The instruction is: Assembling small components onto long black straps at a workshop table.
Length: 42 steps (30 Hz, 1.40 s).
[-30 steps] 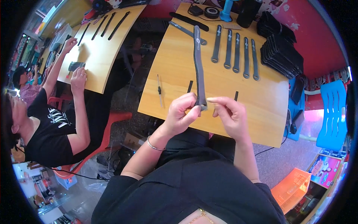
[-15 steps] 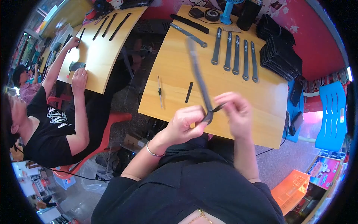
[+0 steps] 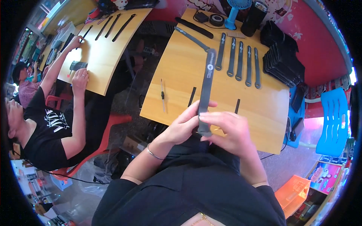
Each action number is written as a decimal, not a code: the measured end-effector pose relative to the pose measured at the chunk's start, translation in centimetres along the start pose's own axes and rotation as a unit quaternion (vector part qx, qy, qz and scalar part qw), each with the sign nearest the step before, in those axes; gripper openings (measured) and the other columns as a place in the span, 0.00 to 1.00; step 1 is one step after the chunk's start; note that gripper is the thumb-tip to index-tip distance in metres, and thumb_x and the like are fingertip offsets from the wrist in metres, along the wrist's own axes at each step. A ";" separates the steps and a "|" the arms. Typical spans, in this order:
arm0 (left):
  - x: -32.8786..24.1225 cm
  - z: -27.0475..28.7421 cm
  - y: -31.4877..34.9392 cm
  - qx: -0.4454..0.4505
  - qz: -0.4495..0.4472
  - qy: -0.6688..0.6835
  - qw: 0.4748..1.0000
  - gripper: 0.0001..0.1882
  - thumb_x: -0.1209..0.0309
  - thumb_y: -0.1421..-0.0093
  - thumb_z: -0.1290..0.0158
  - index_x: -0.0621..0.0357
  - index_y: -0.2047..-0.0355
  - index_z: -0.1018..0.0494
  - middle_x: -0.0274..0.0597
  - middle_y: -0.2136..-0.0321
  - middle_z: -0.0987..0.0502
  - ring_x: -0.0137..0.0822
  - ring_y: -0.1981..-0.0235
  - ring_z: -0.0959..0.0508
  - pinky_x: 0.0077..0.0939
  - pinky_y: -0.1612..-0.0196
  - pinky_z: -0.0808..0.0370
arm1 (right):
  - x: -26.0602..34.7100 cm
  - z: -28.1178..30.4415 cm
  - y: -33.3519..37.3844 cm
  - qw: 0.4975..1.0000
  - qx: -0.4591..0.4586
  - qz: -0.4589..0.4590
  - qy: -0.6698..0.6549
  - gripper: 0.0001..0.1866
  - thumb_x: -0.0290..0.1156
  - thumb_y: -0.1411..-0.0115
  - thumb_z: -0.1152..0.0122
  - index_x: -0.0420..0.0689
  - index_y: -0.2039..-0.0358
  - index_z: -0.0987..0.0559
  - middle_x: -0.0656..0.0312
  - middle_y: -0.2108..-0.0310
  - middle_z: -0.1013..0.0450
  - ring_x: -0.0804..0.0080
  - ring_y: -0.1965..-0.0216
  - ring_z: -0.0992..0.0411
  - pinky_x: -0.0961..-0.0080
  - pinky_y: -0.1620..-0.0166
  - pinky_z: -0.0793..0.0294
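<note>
A long grey strap point(image 3: 206, 86) with a white print stands upright before me, its lower end in my hands. My left hand point(image 3: 180, 128) grips it from behind and the left. My right hand point(image 3: 232, 132) pinches the bottom end, where a loop partly shows between the fingers. Two short black strips lie on the table, a left strip point(image 3: 192, 96) and a right strip point(image 3: 237, 106). Farther back, several matching straps point(image 3: 240, 62) lie side by side with their looped ends toward me. Another grey strap point(image 3: 190, 37) lies slanted at the far left, beside a plain black strap point(image 3: 194, 27).
A thin double-ended screwdriver point(image 3: 163, 96) lies on the wooden table point(image 3: 260, 120). Along its back stand a black roll point(image 3: 216, 20), a blue fan point(image 3: 230, 20), a black bottle point(image 3: 254, 19) and stacked black pieces point(image 3: 284, 62). Left, a co-worker point(image 3: 49, 124) handles straps at another table.
The strap has swung upright with its print toward me. My right hand has left the dark strip it held and moved to the strap's lower end. A black strip now shows on the table at right.
</note>
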<state>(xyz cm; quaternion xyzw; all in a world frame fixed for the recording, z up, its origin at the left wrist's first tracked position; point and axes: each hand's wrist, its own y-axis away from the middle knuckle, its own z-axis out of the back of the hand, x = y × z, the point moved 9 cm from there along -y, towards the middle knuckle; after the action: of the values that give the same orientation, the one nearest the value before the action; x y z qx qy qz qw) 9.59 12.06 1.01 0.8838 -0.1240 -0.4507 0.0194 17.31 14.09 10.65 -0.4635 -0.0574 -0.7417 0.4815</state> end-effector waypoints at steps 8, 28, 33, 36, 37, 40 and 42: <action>-2.1 -2.9 2.2 0.153 -0.015 -0.308 0.939 0.10 0.71 0.35 0.62 0.63 0.62 0.33 0.37 0.71 0.31 0.29 0.71 0.31 0.23 0.65 0.32 | -6.0 6.7 2.3 0.907 -0.276 -0.090 -0.305 0.06 0.22 0.42 0.48 0.40 0.64 0.24 0.59 0.69 0.24 0.79 0.73 0.28 0.86 0.73 0.35; -5.4 14.5 5.6 -0.400 -0.161 -0.414 0.802 0.10 0.68 0.38 0.53 0.61 0.71 0.38 0.37 0.83 0.36 0.38 0.83 0.32 0.30 0.79 0.36 | -11.4 1.9 -16.9 0.986 -0.108 0.116 0.058 0.14 0.13 0.54 0.42 0.45 0.68 0.19 0.61 0.70 0.24 0.70 0.67 0.25 0.79 0.66 0.27; -4.9 14.0 4.1 -0.409 -0.157 -0.603 0.667 0.21 0.65 0.50 0.39 0.65 0.72 0.39 0.52 0.77 0.33 0.53 0.72 0.29 0.39 0.70 0.31 | -17.6 -4.0 -14.6 0.967 0.061 0.065 0.241 0.12 0.24 0.53 0.41 0.49 0.66 0.19 0.65 0.66 0.24 0.67 0.64 0.26 0.73 0.64 0.26; -5.0 13.9 3.8 -0.400 -0.123 -0.596 0.686 0.23 0.65 0.53 0.37 0.65 0.71 0.39 0.52 0.76 0.33 0.52 0.72 0.29 0.39 0.70 0.31 | -17.6 -4.2 -13.5 0.956 0.100 0.057 0.271 0.13 0.31 0.51 0.41 0.51 0.62 0.20 0.66 0.61 0.25 0.67 0.61 0.26 0.71 0.62 0.26; -4.9 13.9 3.7 -0.392 -0.110 -0.599 0.690 0.23 0.65 0.53 0.37 0.65 0.71 0.39 0.52 0.75 0.32 0.52 0.72 0.28 0.39 0.70 0.30 | -16.9 -3.9 -13.4 0.955 0.094 0.067 0.273 0.14 0.34 0.50 0.41 0.51 0.61 0.21 0.66 0.59 0.25 0.67 0.60 0.26 0.70 0.60 0.26; -5.0 13.8 3.7 -0.383 -0.129 -0.613 0.679 0.21 0.68 0.53 0.38 0.65 0.71 0.39 0.53 0.75 0.32 0.54 0.72 0.28 0.40 0.70 0.30 | -15.9 -4.1 -13.5 0.959 0.114 0.039 0.257 0.14 0.38 0.47 0.43 0.50 0.60 0.21 0.66 0.55 0.27 0.66 0.59 0.27 0.69 0.59 0.27; -4.6 14.2 3.3 -0.384 -0.121 -0.617 0.676 0.19 0.69 0.52 0.39 0.65 0.71 0.39 0.54 0.75 0.32 0.54 0.71 0.28 0.41 0.69 0.30 | -17.0 -4.9 -13.4 0.952 0.099 0.047 0.285 0.14 0.39 0.47 0.43 0.50 0.60 0.21 0.67 0.56 0.26 0.66 0.59 0.27 0.69 0.59 0.26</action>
<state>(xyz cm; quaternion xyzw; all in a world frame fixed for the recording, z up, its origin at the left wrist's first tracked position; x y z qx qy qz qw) -5.02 11.03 -3.24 0.3274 0.1843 -0.8998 0.2219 5.77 29.77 0.11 -0.1848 0.0315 -0.8100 0.5556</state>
